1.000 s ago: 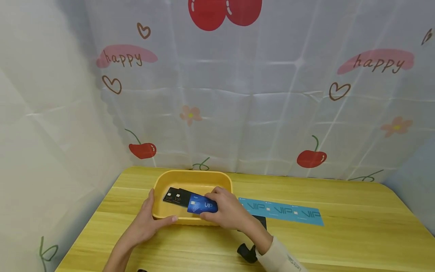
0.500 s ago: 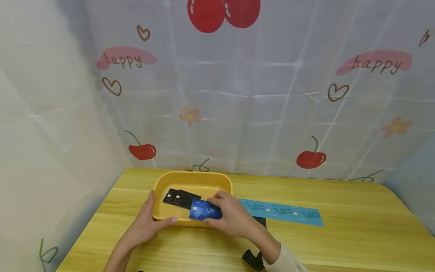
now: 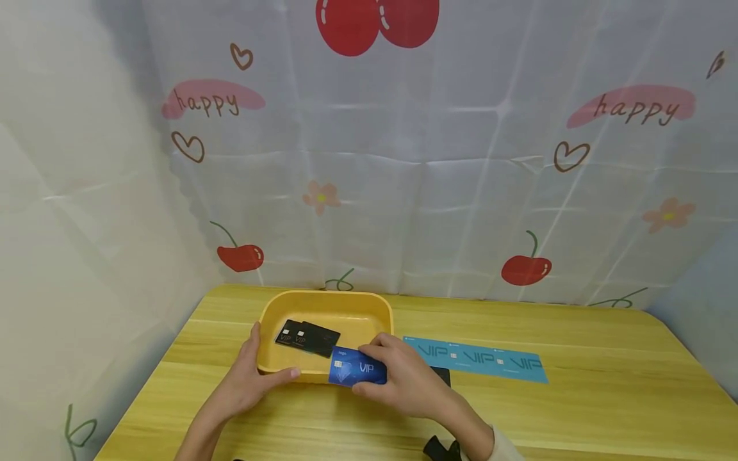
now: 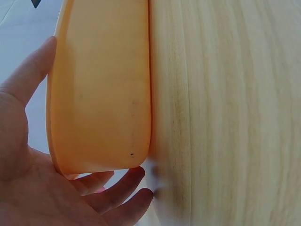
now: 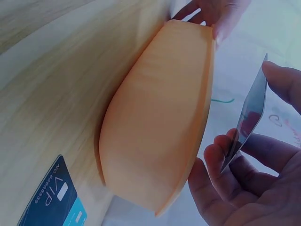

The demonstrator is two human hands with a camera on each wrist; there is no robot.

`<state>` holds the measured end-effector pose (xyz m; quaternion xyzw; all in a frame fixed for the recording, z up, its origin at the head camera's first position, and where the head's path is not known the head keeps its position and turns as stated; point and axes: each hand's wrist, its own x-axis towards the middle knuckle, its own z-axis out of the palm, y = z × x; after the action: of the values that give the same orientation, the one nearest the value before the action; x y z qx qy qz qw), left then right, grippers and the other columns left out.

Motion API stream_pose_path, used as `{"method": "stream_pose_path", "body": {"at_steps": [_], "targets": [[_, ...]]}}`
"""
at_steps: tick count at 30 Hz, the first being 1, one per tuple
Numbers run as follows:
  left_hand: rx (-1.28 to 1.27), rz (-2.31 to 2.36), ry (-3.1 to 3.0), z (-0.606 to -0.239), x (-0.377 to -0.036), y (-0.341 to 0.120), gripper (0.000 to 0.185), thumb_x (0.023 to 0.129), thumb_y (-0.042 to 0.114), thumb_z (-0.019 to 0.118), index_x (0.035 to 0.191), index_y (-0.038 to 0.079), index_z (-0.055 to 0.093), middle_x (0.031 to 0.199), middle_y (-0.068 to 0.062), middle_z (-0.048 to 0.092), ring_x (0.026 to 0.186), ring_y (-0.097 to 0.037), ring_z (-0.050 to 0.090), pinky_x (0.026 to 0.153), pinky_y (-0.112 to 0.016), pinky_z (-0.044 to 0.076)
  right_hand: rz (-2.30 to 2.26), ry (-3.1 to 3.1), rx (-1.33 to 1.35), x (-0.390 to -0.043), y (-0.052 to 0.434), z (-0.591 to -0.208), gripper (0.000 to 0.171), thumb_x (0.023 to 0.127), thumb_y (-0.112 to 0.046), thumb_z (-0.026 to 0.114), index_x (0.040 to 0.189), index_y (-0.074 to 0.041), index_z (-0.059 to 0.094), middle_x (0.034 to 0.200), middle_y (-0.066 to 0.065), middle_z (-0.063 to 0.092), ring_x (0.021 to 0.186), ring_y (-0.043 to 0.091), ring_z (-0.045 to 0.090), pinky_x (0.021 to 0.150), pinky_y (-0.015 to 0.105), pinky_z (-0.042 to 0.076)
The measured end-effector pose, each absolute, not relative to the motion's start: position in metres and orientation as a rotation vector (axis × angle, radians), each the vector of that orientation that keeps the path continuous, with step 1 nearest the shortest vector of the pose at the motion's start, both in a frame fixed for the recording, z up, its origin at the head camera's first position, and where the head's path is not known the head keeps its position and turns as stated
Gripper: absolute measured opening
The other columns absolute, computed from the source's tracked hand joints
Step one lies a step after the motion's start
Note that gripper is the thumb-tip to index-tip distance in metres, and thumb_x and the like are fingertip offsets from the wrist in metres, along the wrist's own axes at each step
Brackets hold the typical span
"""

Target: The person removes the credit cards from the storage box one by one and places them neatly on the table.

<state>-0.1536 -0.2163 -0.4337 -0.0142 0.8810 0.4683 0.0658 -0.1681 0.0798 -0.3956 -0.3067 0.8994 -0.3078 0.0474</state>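
A blue VIP card (image 3: 353,368) is pinched between the thumb and fingers of my right hand (image 3: 406,381), over the front rim of a yellow bin (image 3: 328,292). In the right wrist view the card (image 5: 249,110) is tilted, and some fingers are close by the rim. Two black VIP cards (image 3: 318,339) lie overlapping on the bin floor. My left hand (image 3: 245,378) holds the bin's left front corner, thumb along the front rim and fingers round the left end. From the left wrist view, fingertips (image 4: 136,173) show against the bin's end wall.
Right of the bin, a row of light blue VIP cards (image 3: 478,360) lies on the wooden table (image 3: 576,410). A black card (image 3: 442,375) sits at its near edge, partly hidden by my right hand. A patterned sheet (image 3: 426,192) hangs behind the table.
My right hand has moved right and toward me with the blue card, from over the bin floor to its front rim, uncovering more of the black cards. The left hand stays put.
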Motion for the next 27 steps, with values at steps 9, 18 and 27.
{"method": "stream_pose_path", "body": {"at_steps": [9, 18, 27], "targets": [[-0.019, 1.429, 2.659, -0.434, -0.154, -0.215, 0.126, 0.081, 0.040, 0.081, 0.154, -0.003, -0.013, 0.156, -0.032, 0.003, 0.140, -0.045, 0.017, 0.113, -0.060, 0.016, -0.983, 2.736, -0.920, -0.165, 0.087, -0.395, 0.059, 0.086, -0.051, 0.072, 0.125, -0.007, 0.067, 0.111, -0.002, 0.058, 0.093, 0.012, 0.052, 0.078, 0.029, 0.049], [-0.019, 1.421, 2.656, -0.433, -0.153, -0.216, 0.127, 0.082, 0.040, 0.081, 0.153, -0.002, -0.015, 0.157, -0.032, 0.000, 0.143, -0.045, 0.010, 0.114, -0.060, 0.012, -1.039, 2.737, -0.909, -0.160, 0.100, -0.396, 0.060, 0.087, -0.051, 0.072, 0.126, -0.006, 0.066, 0.110, -0.005, 0.056, 0.093, 0.013, 0.051, 0.075, 0.028, 0.047], [-0.025, 1.421, 2.651, -0.434, -0.153, -0.218, 0.127, 0.082, 0.041, 0.080, 0.154, 0.001, -0.016, 0.157, -0.032, 0.000, 0.143, -0.045, 0.011, 0.113, -0.061, 0.013, -1.073, 2.726, -0.831, -0.156, 0.119, -0.399, 0.062, 0.087, -0.053, 0.071, 0.127, -0.006, 0.066, 0.110, -0.004, 0.054, 0.095, 0.016, 0.051, 0.074, 0.029, 0.048]]}}
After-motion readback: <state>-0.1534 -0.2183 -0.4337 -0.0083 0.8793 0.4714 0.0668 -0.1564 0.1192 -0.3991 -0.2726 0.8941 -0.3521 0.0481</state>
